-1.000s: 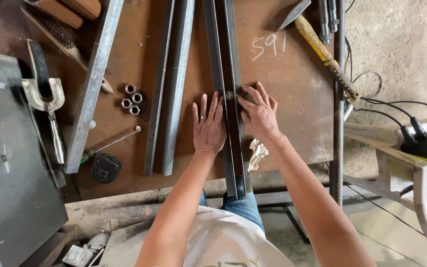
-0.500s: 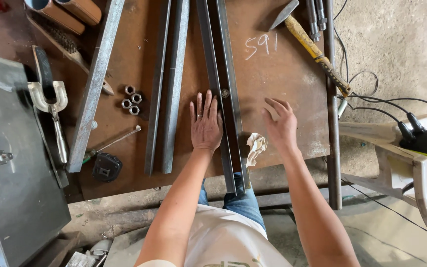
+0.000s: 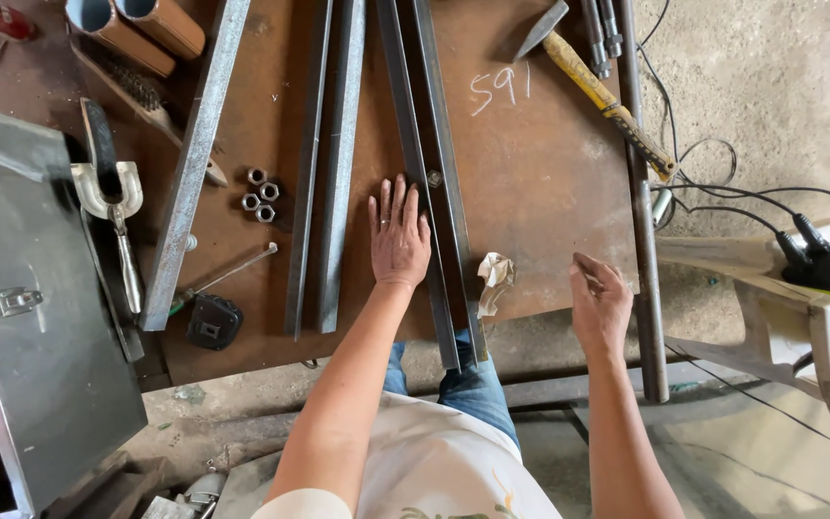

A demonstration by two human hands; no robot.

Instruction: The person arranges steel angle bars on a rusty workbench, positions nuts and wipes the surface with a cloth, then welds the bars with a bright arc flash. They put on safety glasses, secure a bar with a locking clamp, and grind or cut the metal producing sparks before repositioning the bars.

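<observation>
On the rusty steel tabletop, a pair of long steel bars was laid side by side, with the long axis running away from the person toward the far edge and the near ends projecting just past the front edge. The left hand was pressed flat, palm down, with the fingers spread; its right edge was touching the left bar of the pair, and nothing was enclosed in its grip. A small nut was seated on the bars, just beyond and to the right of the left fingertips. The right hand was held over the near right corner of the tabletop, well apart from the bars, with the fingers loosely curled; whether anything small was pinched in its grip could not be told. The bars lay to the left of the right hand and directly beside the left hand, which was the nearer. A crumpled rag was located between the bars and the right hand.
</observation>
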